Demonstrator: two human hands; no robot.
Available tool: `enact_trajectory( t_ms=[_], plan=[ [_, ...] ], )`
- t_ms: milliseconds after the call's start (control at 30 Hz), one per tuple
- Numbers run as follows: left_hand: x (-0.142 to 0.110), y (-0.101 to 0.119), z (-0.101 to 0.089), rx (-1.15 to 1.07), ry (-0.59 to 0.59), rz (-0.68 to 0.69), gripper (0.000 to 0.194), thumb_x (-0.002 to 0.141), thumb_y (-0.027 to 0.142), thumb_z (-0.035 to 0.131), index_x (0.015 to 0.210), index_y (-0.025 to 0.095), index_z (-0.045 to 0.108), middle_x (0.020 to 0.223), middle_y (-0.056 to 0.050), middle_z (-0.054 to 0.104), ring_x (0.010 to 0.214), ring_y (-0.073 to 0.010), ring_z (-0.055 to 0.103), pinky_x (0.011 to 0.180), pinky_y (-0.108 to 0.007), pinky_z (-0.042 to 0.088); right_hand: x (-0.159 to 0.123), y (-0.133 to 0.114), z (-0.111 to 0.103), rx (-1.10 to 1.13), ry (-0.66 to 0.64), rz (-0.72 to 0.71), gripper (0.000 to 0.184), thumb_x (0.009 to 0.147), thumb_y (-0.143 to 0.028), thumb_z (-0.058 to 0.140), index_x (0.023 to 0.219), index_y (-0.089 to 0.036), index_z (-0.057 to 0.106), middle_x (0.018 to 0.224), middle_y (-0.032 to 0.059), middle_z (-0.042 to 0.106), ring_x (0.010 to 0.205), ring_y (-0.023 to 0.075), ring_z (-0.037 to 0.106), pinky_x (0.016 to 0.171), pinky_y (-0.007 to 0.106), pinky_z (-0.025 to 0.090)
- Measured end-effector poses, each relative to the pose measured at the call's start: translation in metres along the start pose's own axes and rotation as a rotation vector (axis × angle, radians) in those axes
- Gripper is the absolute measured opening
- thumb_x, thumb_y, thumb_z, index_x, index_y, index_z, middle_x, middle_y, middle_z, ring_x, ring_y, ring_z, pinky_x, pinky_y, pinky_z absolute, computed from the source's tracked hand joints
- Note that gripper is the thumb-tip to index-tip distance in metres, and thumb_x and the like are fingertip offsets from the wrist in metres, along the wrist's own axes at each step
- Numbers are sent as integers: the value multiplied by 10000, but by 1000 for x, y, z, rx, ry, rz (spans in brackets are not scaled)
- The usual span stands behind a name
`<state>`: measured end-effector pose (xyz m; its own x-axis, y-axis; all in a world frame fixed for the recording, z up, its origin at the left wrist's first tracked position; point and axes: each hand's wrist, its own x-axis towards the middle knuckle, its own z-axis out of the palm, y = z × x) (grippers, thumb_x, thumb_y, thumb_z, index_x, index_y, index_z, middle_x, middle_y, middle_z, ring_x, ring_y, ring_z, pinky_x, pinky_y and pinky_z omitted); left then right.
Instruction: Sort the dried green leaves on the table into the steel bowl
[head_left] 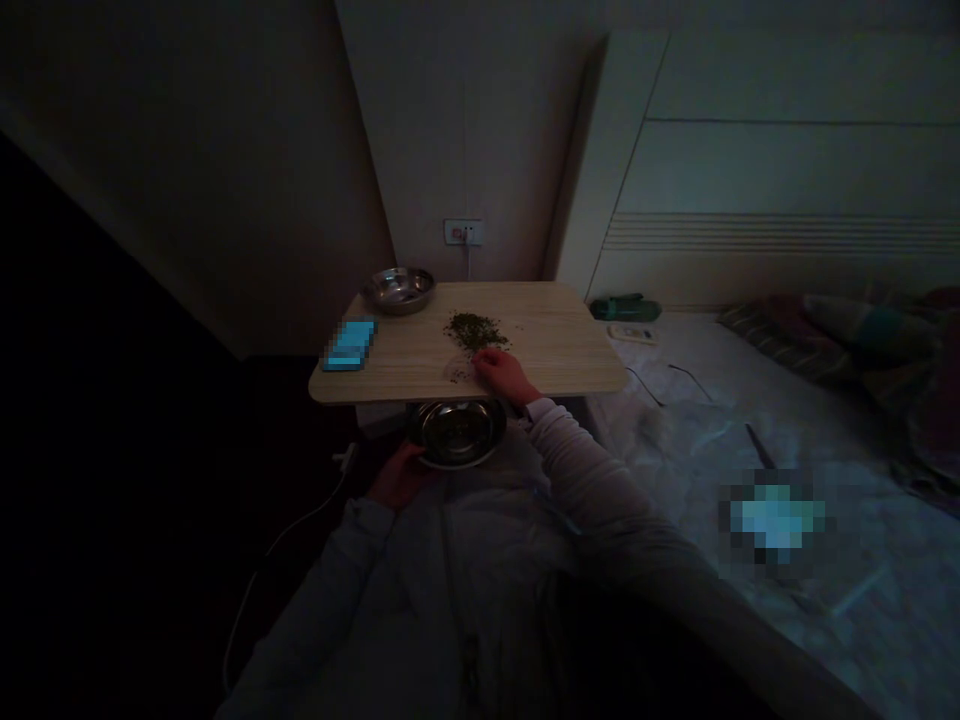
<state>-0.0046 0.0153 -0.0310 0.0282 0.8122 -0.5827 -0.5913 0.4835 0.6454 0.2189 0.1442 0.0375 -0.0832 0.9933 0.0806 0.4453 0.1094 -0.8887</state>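
My left hand (400,477) grips the rim of a shiny metal bowl (431,455), held just below the near edge of a light wooden table (555,350). The bowl's inside is dark, and I cannot make out what it contains. On the tabletop rests my right hand (501,372), its fingers curled down and together; whatever may be in them is hidden. Just beyond these fingertips lies a loose pile of small dark-green grains (472,330), too small to name exactly. A few stray grains (457,377) are scattered left of the right hand, close to the table's front edge.
Another metal bowl (400,291) stands at the table's back left, with a lit phone (350,345) in front of it. At right, a bed (675,430) holds a green bottle (625,308), glasses and a blurred bright screen. A white cable (289,525) hangs at left.
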Motion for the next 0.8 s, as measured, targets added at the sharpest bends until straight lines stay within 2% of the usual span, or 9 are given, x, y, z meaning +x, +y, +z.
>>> enact_trajectory(
  t_ms=[267,467,600,800],
  plan=[
    [8,-2,-7,-18,-38,5,586,768,9,667,1310,215,753,1143,-70,859,1015,-280,816,940,-476,702,-1,1,-1,-117,-70,-15,189,944,-251,635,926,-180,809,938,63,818,952,222,735,959,349,560],
    [7,-1,-7,-9,-25,-2,509,768,-2,665,1222,205,767,1046,-54,852,964,-270,813,930,-475,703,3,10,1,-82,-57,-57,156,911,-288,673,898,-198,800,839,29,788,891,206,708,931,345,566],
    [6,-1,-6,-18,-40,4,502,764,-6,675,1213,198,766,1033,-53,853,991,-280,817,969,-493,696,2,10,1,-69,-56,-43,128,906,-273,693,898,-198,797,824,20,779,865,197,703,904,332,563],
    [7,-1,-7,-37,-17,-12,391,755,-17,677,1068,201,766,948,-33,835,949,-267,812,958,-486,697,1,6,0,-78,-69,-46,139,907,-273,678,863,-194,784,795,18,764,850,197,697,897,328,557]
  ],
)
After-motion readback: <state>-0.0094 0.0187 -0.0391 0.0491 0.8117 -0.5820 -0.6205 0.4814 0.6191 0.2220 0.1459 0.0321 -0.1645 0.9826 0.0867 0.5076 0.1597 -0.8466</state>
